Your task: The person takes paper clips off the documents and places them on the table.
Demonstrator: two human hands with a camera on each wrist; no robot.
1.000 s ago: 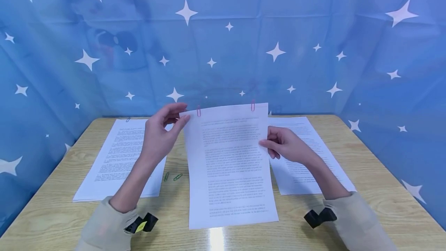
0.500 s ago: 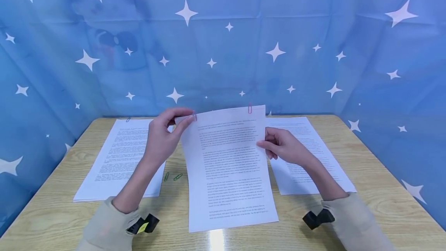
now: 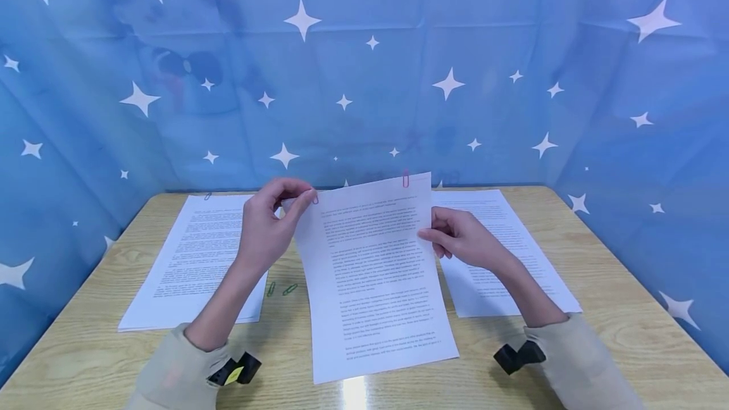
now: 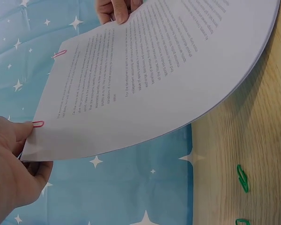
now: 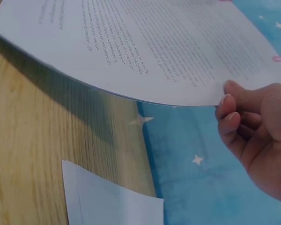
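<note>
Both hands hold up printed paper sheets (image 3: 373, 271), upright above the table and bowed toward its far side. My left hand (image 3: 267, 220) pinches the top left corner, its fingertips right at a pink paper clip (image 4: 38, 123) on the top edge. On the right side edge, my right hand (image 3: 467, 238) grips the sheets between thumb and curled fingers. A second pink paper clip (image 3: 405, 179) sits on the top edge near the right corner. Seen edge-on in the left wrist view, the sheets look like a thin stack.
On the wooden table (image 3: 398, 391), a paper stack (image 3: 188, 271) with a dark clip (image 3: 207, 196) lies at left. Another printed stack (image 3: 512, 271) lies at right, partly behind the right arm. Two green paper clips (image 3: 290, 289) lie between. A star-patterned blue curtain (image 3: 364, 125) stands behind.
My left hand has shifted slightly right along the top edge, onto the left pink clip. The sheets' top left corner has dipped and moved left; the right hand has moved a little left.
</note>
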